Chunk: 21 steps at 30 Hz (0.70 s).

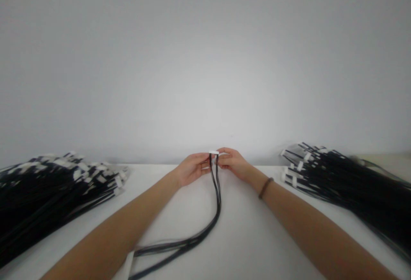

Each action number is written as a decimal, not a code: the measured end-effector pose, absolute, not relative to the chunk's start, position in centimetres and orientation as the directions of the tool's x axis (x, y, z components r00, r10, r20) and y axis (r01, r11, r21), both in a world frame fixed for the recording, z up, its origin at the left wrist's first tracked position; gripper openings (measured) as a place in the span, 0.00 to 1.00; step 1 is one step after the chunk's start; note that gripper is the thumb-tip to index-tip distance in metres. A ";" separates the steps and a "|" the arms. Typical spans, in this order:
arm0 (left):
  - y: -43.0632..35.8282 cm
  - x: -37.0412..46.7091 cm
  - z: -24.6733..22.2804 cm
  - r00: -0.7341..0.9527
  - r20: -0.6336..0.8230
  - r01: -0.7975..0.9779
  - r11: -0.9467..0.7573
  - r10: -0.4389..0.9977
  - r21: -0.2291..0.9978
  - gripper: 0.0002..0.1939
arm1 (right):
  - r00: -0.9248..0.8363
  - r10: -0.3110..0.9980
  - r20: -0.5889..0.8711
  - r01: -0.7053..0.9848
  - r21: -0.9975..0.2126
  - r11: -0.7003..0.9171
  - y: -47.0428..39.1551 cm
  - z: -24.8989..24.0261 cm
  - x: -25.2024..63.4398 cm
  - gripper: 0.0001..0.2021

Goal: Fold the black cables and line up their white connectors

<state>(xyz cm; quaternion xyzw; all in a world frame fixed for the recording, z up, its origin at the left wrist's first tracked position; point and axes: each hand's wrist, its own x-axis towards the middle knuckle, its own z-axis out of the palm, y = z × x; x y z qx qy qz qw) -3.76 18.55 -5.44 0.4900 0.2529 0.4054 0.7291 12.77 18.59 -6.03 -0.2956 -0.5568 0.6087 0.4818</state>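
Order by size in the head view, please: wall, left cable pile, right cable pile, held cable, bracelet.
1. Wall
2. Left cable pile and right cable pile: too alike to rank
3. Held cable
4. Bracelet

blk cable (219,203), wht connector (213,152), brn bracelet (265,187), gry wall (205,57)

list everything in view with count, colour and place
wall: 1, grey-white, behind
table: 1, white, below
left cable pile: 1, black with white ends, left
right cable pile: 1, black with white ends, right
beige patch: 1, beige, far right, unclear
wires: several, black, centre
upper connector: 1, white, between hands
lower connector: 1, white, by left forearm
band: 1, brown, right wrist
left grip: 1, bare, at upper connector
right grip: 1, bare, at upper connector
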 end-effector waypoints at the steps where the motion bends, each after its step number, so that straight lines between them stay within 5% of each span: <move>1: 18.5 -3.8 -5.5 0.546 0.034 -0.340 0.184 0.837 0.922 0.09 | -0.361 0.916 0.175 -0.253 -0.964 0.085 18.6 -6.0 12.8 0.16; 21: 18.5 -3.5 -5.6 0.508 0.036 -0.329 0.155 0.861 0.931 0.04 | -0.413 0.888 0.203 -0.200 -0.971 0.129 18.8 -6.3 12.9 0.07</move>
